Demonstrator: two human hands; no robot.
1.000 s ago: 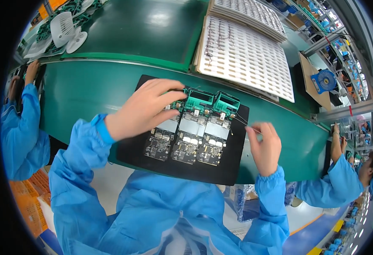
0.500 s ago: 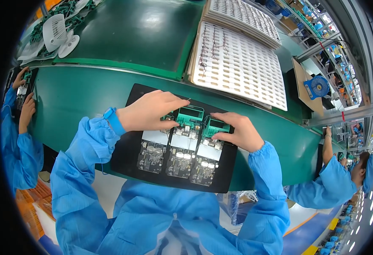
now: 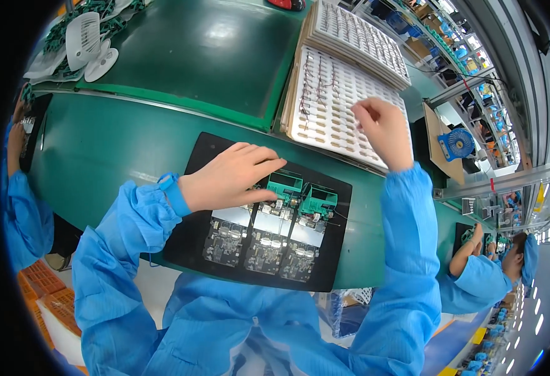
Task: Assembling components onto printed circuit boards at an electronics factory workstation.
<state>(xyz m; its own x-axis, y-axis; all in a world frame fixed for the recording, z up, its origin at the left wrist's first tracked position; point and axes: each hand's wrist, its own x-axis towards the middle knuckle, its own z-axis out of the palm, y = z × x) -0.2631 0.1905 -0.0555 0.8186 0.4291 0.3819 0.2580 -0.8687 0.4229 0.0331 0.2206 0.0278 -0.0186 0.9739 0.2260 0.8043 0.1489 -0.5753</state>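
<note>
A black board [image 3: 184, 241] lies in front of me, bearing a row of three circuit boards [image 3: 264, 250]. Green plastic frames [image 3: 319, 199] sit at their far ends; the leftmost one is mostly hidden by my left hand [image 3: 234, 178]. That hand rests over the far left of the board, fingers stretched and thumb apart, beside the middle green frame [image 3: 285, 185]. My right hand [image 3: 385, 131] is raised over the white perforated tray [image 3: 344, 135], fingers curled into a pinch. Anything between those fingertips is too small to make out.
More trays [image 3: 363, 37] are stacked behind, and thin dark-red wired parts [image 3: 309, 81] lie on the near tray. White plastic covers [image 3: 84, 41] and green parts pile up at the far left. A blue fan [image 3: 457, 144] stands at right. Co-workers sit on both sides.
My right hand has left the right green frame and moved up and right over the white tray, its fingers curling. My left hand stays near the middle frame.
</note>
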